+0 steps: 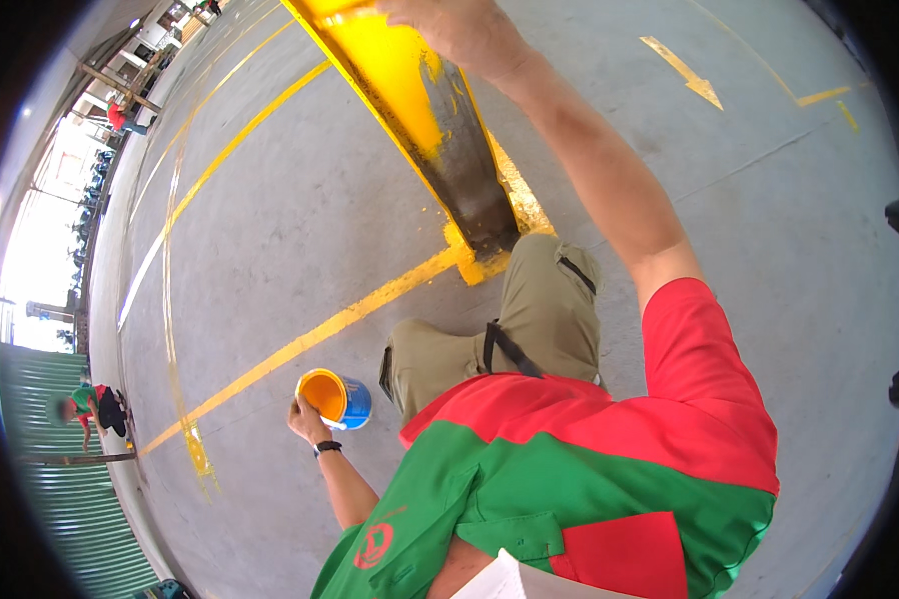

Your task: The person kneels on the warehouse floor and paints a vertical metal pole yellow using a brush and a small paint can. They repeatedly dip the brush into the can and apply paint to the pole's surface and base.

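Observation:
My left hand [307, 423] is closed on the rim and side of a blue paint can [356, 403], which is tilted so that its orange-yellow inside shows. At the top edge, my right hand [464, 38] is bent against a steel column [400, 80]. Its fingers look closed, but the picture's edge and the hand itself hide what they hold. Wet-looking yellow paint covers the column's upper part, while its lower face is dark and bare. The column's foot stands just in front of my knees.
Yellow lines [320, 333] and a yellow arrow [684, 72] mark the grey floor [769, 299]. Yellow paint surrounds the column's foot. At the far left, a person [100, 407] bends beside a green corrugated wall [70, 499]. Another person [120, 117] in red is farther back.

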Available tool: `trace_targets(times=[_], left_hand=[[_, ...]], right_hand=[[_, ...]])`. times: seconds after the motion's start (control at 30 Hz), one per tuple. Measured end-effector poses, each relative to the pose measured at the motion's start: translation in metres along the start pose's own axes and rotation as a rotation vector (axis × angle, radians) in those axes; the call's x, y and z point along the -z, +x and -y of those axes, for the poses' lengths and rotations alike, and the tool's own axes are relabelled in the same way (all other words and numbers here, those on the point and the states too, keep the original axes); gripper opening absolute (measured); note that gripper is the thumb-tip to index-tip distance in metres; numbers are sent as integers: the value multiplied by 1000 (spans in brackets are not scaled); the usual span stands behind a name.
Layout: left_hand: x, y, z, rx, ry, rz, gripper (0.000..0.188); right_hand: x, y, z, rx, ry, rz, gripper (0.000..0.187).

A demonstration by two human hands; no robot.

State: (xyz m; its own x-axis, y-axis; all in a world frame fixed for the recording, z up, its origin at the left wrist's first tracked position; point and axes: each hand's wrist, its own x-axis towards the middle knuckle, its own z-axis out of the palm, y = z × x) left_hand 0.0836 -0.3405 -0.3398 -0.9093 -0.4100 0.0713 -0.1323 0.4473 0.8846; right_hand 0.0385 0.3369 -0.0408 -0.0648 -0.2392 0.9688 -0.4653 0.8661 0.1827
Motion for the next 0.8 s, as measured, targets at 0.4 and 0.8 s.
trace_targets(times=[0.4,0.8], left_hand=[[41,-40,62,232,-156,-168,24],[9,-17,33,241,-298,-119,17]], right_hand=[[0,-181,111,-350,-20,1067,39],[3,-33,53,-294,-81,26,21]])
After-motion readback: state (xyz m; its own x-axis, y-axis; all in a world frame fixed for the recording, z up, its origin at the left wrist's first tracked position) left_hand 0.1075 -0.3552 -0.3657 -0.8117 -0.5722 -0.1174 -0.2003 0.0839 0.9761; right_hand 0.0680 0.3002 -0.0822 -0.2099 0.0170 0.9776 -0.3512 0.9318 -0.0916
